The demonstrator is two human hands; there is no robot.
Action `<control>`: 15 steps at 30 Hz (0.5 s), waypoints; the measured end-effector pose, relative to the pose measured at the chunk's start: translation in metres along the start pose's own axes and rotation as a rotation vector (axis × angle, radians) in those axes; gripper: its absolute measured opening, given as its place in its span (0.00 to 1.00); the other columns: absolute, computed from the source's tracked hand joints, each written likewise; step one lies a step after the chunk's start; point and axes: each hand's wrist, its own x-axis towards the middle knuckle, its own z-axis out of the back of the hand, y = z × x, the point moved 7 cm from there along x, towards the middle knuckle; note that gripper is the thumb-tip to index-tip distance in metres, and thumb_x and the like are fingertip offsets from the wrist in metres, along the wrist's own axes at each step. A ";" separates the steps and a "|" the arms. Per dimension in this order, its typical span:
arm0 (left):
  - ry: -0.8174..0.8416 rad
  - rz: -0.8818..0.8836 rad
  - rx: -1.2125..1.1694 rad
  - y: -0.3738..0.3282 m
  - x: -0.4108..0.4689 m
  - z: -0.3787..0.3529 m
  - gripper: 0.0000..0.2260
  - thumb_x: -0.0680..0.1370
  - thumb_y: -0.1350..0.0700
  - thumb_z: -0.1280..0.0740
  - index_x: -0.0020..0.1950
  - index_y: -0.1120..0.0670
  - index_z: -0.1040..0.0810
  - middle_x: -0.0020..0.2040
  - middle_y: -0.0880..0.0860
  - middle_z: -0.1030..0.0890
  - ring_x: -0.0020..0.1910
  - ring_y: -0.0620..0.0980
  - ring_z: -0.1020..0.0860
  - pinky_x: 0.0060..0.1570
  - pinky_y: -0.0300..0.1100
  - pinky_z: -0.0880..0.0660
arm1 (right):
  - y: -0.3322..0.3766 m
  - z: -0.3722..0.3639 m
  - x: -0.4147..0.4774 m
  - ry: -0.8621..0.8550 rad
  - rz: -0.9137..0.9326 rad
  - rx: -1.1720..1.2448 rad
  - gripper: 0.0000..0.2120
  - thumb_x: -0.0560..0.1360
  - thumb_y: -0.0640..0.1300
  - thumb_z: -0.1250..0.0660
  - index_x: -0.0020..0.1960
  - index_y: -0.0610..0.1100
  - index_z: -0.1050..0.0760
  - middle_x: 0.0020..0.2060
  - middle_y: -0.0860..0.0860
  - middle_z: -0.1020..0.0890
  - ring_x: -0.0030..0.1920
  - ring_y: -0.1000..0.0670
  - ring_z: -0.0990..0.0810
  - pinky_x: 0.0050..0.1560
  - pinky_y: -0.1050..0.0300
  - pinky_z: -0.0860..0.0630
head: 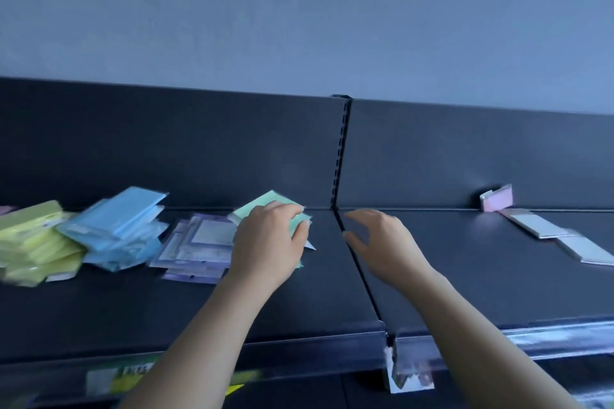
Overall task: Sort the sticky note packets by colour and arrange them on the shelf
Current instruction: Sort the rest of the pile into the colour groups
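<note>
On the dark shelf (pixel 309 302) lie piles of sticky note packets: yellow (pixel 35 242) at the far left, blue (pixel 116 226) beside it, then purple (pixel 199 246). My left hand (pixel 265 242) rests on a stack of mint green packets (pixel 272 206), fingers curled over its right edge. My right hand (pixel 382 242) hovers just right of the shelf joint, fingers apart and holding nothing. A pink packet (pixel 496 199) leans against the back panel at the right.
Two pale flat packets (pixel 538 226) (pixel 588 249) lie on the right shelf section. A slotted upright (pixel 340 156) splits the back panel. Price-label strips (pixel 412 372) run along the shelf's front edge. A grey wall rises behind.
</note>
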 end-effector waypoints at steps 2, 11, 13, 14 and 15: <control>0.020 -0.005 -0.017 -0.021 0.002 -0.022 0.14 0.80 0.49 0.37 0.63 0.50 0.21 0.59 0.46 0.20 0.59 0.49 0.25 0.57 0.42 0.30 | -0.032 0.008 -0.005 -0.002 -0.027 -0.006 0.20 0.79 0.48 0.38 0.70 0.47 0.30 0.68 0.53 0.26 0.68 0.51 0.31 0.64 0.60 0.35; 0.143 -0.074 -0.061 -0.096 0.027 -0.104 0.14 0.80 0.49 0.37 0.63 0.50 0.22 0.57 0.45 0.20 0.56 0.48 0.25 0.55 0.40 0.30 | -0.144 0.045 -0.014 -0.043 -0.171 -0.033 0.19 0.78 0.47 0.36 0.68 0.46 0.28 0.66 0.52 0.24 0.67 0.50 0.28 0.64 0.61 0.36; 0.182 -0.106 -0.070 -0.111 0.035 -0.123 0.14 0.80 0.49 0.38 0.63 0.49 0.22 0.56 0.45 0.21 0.56 0.47 0.26 0.53 0.39 0.31 | -0.168 0.053 -0.015 -0.059 -0.221 -0.034 0.19 0.78 0.47 0.36 0.68 0.46 0.27 0.66 0.52 0.24 0.66 0.50 0.28 0.64 0.61 0.36; 0.201 -0.118 -0.076 -0.119 0.039 -0.133 0.14 0.80 0.49 0.38 0.63 0.49 0.23 0.56 0.45 0.21 0.55 0.47 0.26 0.52 0.38 0.32 | -0.181 0.056 -0.017 -0.068 -0.249 -0.035 0.19 0.78 0.47 0.36 0.67 0.46 0.27 0.66 0.52 0.24 0.66 0.50 0.28 0.64 0.61 0.36; 0.217 -0.127 -0.081 -0.127 0.043 -0.143 0.14 0.80 0.49 0.38 0.63 0.49 0.23 0.55 0.45 0.21 0.55 0.47 0.26 0.51 0.38 0.32 | -0.194 0.060 -0.019 -0.077 -0.275 -0.037 0.19 0.77 0.47 0.36 0.67 0.46 0.26 0.65 0.52 0.24 0.66 0.50 0.28 0.63 0.61 0.36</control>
